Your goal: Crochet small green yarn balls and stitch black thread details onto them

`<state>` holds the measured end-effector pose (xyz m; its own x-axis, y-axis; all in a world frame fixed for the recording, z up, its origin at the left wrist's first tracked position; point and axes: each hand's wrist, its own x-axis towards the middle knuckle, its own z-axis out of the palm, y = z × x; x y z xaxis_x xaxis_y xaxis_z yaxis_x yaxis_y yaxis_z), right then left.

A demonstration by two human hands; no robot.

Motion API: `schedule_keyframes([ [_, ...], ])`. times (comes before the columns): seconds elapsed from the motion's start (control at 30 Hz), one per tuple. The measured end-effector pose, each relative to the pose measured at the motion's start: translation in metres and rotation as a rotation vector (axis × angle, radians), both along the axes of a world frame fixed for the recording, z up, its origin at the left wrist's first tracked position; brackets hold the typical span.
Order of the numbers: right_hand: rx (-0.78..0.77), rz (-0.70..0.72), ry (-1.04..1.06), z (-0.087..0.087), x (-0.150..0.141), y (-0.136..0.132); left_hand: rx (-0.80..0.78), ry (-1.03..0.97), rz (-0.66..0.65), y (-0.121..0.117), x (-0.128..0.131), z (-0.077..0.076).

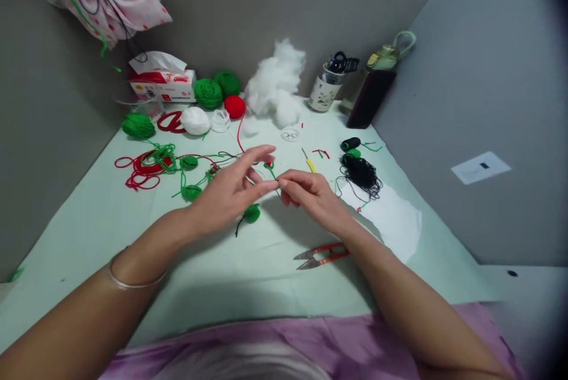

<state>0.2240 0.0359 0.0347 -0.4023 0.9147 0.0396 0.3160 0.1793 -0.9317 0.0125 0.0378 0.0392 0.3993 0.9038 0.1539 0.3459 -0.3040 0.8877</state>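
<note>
One pale-green table (266, 291) lies beneath the left hand (224, 193), fingers spread, thumb meeting the right hand's (316, 195) pinch. Small green balls (191, 192) seem finished; the tiny red-and-green piece (268, 164) just beyond looks unfinished, its pinched green strand (273, 173) apparently untrimmed.

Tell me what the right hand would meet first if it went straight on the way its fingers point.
Likely the left hand: its thumb lies just ahead of the right hand. One view leaves depth, and whether they touch, unclear.
</note>
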Motion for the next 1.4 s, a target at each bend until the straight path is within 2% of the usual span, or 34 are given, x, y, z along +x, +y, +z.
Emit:
schedule_keyframes([
  [0.07, 0.036, 0.008, -0.013, 0.003, -0.002, -0.004, -0.141, -0.117, -0.142, -0.006, 0.008, -0.002],
  [0.1, 0.043, -0.007, -0.020, 0.003, -0.003, -0.005, -0.178, -0.162, -0.160, -0.006, 0.009, -0.003],
  [0.17, 0.043, -0.067, -0.027, 0.004, -0.003, -0.007, -0.193, -0.232, -0.104, -0.005, 0.007, -0.004],
  [0.23, 0.044, -0.128, -0.021, 0.004, -0.004, -0.008, -0.157, -0.225, -0.055, -0.003, 0.002, -0.004],
  [0.3, 0.065, -0.163, -0.011, 0.002, -0.004, -0.010, -0.067, -0.108, -0.076, -0.003, 0.000, -0.005],
  [0.4, 0.161, -0.130, -0.056, -0.002, -0.007, -0.013, 0.099, 0.043, -0.067, -0.004, 0.003, -0.010],
  [0.47, 0.275, -0.035, -0.160, -0.007, -0.008, -0.014, 0.122, -0.003, -0.002, -0.005, 0.009, -0.016],
  [0.53, 0.382, 0.066, -0.336, -0.013, -0.009, -0.012, 0.070, -0.107, 0.082, -0.005, 0.013, -0.020],
  [0.6, 0.425, 0.086, -0.588, -0.019, -0.009, -0.008, 0.010, -0.184, 0.176, -0.003, 0.014, -0.022],
  [0.67, 0.407, 0.046, -0.841, -0.025, -0.008, -0.003, -0.031, -0.217, 0.237, 0.000, 0.010, -0.021],
  [0.77, 0.366, 0.009, -1.043, -0.032, -0.006, 0.004, -0.121, -0.252, 0.242, 0.001, 0.002, -0.020],
  [0.93, 0.362, 0.033, -1.090, -0.033, -0.003, 0.006, -0.170, -0.224, 0.160, -0.003, -0.002, -0.024],
  [1.03, 0.353, -0.009, -0.998, -0.031, -0.002, 0.005, -0.187, -0.237, 0.137, -0.007, 0.000, -0.026],
  [1.1, 0.303, -0.072, -0.822, -0.028, -0.001, 0.004, -0.198, -0.238, 0.142, -0.009, 0.002, -0.026],
  [1.3, -0.152, -0.142, 0.105, -0.016, 0.004, 0.007, -0.245, -0.292, 0.150, -0.011, 0.007, -0.024],
  [1.4, -0.243, -0.160, 0.354, -0.012, 0.003, 0.006, -0.264, -0.285, 0.127, -0.014, 0.010, -0.025],
])
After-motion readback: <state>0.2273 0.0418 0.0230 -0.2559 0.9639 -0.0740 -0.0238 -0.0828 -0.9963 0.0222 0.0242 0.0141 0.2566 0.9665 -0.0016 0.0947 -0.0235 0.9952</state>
